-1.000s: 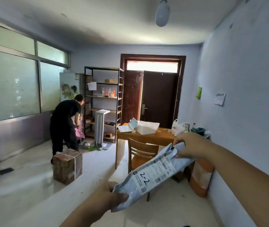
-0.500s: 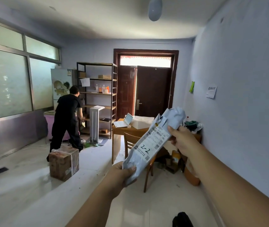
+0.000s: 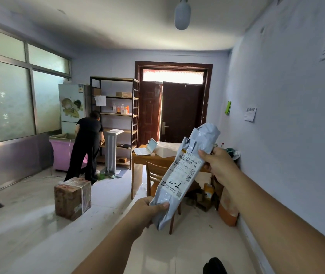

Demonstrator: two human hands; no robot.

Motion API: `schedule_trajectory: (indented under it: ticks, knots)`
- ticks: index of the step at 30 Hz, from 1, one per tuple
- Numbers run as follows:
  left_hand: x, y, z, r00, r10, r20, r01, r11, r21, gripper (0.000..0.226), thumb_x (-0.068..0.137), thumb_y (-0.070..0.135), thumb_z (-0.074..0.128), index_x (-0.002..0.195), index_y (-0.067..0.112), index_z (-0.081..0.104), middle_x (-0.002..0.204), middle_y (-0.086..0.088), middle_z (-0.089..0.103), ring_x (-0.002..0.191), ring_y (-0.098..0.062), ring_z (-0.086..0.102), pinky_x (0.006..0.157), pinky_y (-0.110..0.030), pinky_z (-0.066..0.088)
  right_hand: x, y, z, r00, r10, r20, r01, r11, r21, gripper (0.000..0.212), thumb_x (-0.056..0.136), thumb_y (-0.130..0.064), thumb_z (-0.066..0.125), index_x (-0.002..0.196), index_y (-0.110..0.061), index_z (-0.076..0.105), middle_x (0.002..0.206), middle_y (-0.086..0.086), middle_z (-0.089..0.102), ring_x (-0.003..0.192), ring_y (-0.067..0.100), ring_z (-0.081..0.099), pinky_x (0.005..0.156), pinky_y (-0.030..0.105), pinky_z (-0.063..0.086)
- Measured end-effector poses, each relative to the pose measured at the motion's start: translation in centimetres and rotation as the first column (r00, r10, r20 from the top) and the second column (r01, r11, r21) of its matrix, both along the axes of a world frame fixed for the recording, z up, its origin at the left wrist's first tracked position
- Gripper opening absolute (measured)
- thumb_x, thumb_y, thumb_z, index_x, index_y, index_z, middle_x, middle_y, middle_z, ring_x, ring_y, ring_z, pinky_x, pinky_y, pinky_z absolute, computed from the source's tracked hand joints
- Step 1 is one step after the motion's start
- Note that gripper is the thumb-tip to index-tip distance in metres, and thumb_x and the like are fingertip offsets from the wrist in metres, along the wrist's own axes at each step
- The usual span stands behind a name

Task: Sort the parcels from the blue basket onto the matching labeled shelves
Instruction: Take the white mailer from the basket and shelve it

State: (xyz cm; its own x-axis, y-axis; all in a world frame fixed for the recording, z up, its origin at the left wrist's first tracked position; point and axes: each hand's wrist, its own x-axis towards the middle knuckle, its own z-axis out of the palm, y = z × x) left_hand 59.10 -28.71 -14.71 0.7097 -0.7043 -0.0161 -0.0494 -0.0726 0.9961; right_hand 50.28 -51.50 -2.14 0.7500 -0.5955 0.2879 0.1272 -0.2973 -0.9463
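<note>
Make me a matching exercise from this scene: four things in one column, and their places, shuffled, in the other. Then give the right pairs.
Things:
1. grey parcel
2. taped cardboard box
3. open laptop
4. bottles

Places:
A. on the wooden table
B. on a shelf of the metal rack
C. held between the left hand and right hand
D. on the floor, near the person in black

Pairs: 1-C, 2-D, 3-A, 4-B
</note>
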Motion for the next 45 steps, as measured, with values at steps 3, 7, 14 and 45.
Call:
schedule_trajectory:
  ticks: [3,7,14,45]
  knots:
    - [-0.6,0.0,0.5,0.999,0.008,0.047,-0.008,1.000,0.007,0.070,0.054,0.060,0.083,0.108,0.016,0.068,0.105,-0.009,0.071,0.099,-0.033,0.067,0.089,-0.053,0.056,-0.3,0.2,0.1,1.000,0.014,-0.002,-0.014,1.000,-0.013,0.023,0.090,-0.032,0.068,0.105,-0.015,0.066,0.092,0.000,0.077,0.093,0.022,0.073,0.085,0.041,0.057]
    - [-1.7,-0.5,1.1,0.994,0.063,0.084,-0.062,0.998,-0.016,0.050,0.067,0.052,0.076,0.106,0.020,0.068,0.106,-0.002,0.070,0.099,-0.025,0.067,0.086,-0.046,0.059,-1.1,0.2,0.6,1.000,0.011,-0.011,-0.012,0.999,-0.044,0.020,0.089,-0.035,0.068,0.102,-0.019,0.067,0.092,-0.002,0.077,0.094,0.022,0.072,0.091,0.049,0.055]
    - [-4.9,-2.3,2.6,0.998,-0.001,0.057,0.008,0.992,-0.125,0.013,0.085,0.028,0.072,0.095,0.019,0.070,0.096,0.002,0.072,0.089,-0.018,0.067,0.063,-0.018,0.053,-4.2,-1.4,3.2,0.998,-0.033,-0.045,0.026,0.989,-0.146,0.023,0.086,-0.039,0.070,0.096,-0.019,0.068,0.090,0.002,0.077,0.092,0.030,0.072,0.091,0.056,0.054]
    - [-28.4,-14.1,18.2,0.441,-0.893,0.090,0.832,0.369,-0.413,0.052,0.063,0.024,0.081,0.109,0.003,0.070,0.097,-0.019,0.075,0.091,-0.039,0.071,0.088,-0.049,0.054,-36.3,14.0,12.8,0.555,-0.831,0.013,0.809,0.537,-0.242,0.078,0.086,-0.005,0.071,0.147,-0.036,0.034,0.088,0.009,0.069,0.085,0.018,0.070,0.080,0.031,0.059]
